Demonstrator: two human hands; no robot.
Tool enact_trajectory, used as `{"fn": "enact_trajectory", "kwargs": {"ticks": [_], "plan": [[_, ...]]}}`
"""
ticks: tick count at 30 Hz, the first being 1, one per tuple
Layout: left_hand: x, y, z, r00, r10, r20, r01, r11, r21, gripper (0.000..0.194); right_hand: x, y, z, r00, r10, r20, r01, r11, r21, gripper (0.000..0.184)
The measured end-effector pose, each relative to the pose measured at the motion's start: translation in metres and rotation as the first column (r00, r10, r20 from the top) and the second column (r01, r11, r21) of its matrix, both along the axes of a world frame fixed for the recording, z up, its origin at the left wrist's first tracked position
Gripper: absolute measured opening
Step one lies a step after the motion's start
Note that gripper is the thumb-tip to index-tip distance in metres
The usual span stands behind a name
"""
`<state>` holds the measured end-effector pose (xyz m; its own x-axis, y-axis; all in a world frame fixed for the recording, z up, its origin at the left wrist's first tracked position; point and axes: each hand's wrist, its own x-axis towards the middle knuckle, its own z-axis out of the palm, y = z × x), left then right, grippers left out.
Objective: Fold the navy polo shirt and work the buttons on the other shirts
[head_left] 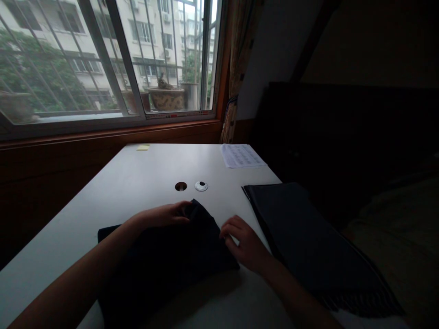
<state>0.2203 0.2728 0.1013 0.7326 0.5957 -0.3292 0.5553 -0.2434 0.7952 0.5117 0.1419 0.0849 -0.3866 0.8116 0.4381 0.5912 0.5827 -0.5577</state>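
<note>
Dark cloth [206, 251] lay at lower centre of frame, far edge raised. Left hand [176, 214] gripped the raised fold; right hand [242, 240] pinched the right-hand edge between thumb and fingers. Beneath: white table [137, 176], with round hole [181, 186] and grommet [201, 186] at mid-frame. Fringed cloth [302, 237] lay lower right; printed sheets [243, 156] right of upper centre; yellow note [142, 147] left of centre. Upper left: barred window [137, 59], curtain [236, 59] beside it. Far right too dark to resolve.

Forward-down head view over desk [113, 187]
</note>
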Motion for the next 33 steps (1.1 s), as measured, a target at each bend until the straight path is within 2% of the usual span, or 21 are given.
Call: {"fn": "enact_trajectory", "kwargs": {"ticks": [2,4,6,8,12,15,18,20,22,26,28,30,33], "plan": [[0.001,-0.009,0.002,1.000,0.018,-0.014,-0.017,0.995,0.098,0.059,-0.016,0.033,0.009,0.999,-0.019,-0.041,0.020,0.999,0.025,0.022],[0.002,-0.020,0.001,0.996,0.079,-0.029,-0.070,0.973,0.220,0.045,-0.034,0.067,0.012,1.000,0.026,0.012,-0.026,1.000,0.009,0.021],[0.002,-0.032,-0.004,0.989,0.142,-0.048,-0.119,0.937,0.329,0.038,-0.049,0.098,0.010,0.974,0.151,0.169,-0.144,0.988,-0.054,0.026],[-0.003,-0.045,-0.009,0.978,0.185,-0.097,-0.131,0.905,0.405,0.037,-0.059,0.120,0.005,0.933,0.253,0.256,-0.231,0.966,-0.114,0.028],[-0.029,-0.065,-0.011,0.926,0.296,-0.235,-0.158,0.868,0.471,0.040,-0.060,0.143,0.001,0.883,0.339,0.324,-0.292,0.938,-0.185,0.025],[-0.063,-0.071,-0.011,0.897,0.350,-0.272,-0.167,0.835,0.524,0.034,-0.052,0.152,0.000,0.869,0.373,0.325,-0.307,0.922,-0.238,0.021],[-0.101,-0.072,-0.011,0.866,0.409,-0.287,-0.181,0.792,0.583,0.023,-0.044,0.159,-0.002,0.888,0.361,0.285,-0.283,0.917,-0.280,0.017],[-0.124,-0.070,-0.011,0.849,0.458,-0.265,-0.245,0.784,0.571,0.022,-0.039,0.163,-0.007,0.918,0.314,0.244,-0.238,0.925,-0.297,0.013],[-0.142,-0.069,-0.010,0.848,0.490,-0.204,-0.338,0.795,0.504,0.026,-0.035,0.166,-0.014,0.943,0.262,0.207,-0.190,0.930,-0.314,0.011],[-0.162,-0.064,-0.008,0.863,0.488,-0.132,-0.450,0.860,0.240,0.034,-0.034,0.171,-0.029,0.969,0.186,0.163,-0.123,0.934,-0.336,0.011],[-0.166,-0.060,-0.009,0.860,0.493,-0.134,-0.476,0.868,0.138,0.035,-0.037,0.174,-0.036,0.977,0.145,0.154,-0.087,0.939,-0.332,0.011],[-0.166,-0.056,-0.012,0.864,0.484,-0.138,-0.468,0.874,0.131,0.034,-0.041,0.176,-0.041,0.983,0.098,0.153,-0.046,0.948,-0.316,0.010],[-0.164,-0.056,-0.012,0.890,0.445,-0.104,-0.399,0.868,0.294,0.030,-0.046,0.175,-0.047,0.987,0.017,0.159,0.026,0.964,-0.266,0.009]]}}
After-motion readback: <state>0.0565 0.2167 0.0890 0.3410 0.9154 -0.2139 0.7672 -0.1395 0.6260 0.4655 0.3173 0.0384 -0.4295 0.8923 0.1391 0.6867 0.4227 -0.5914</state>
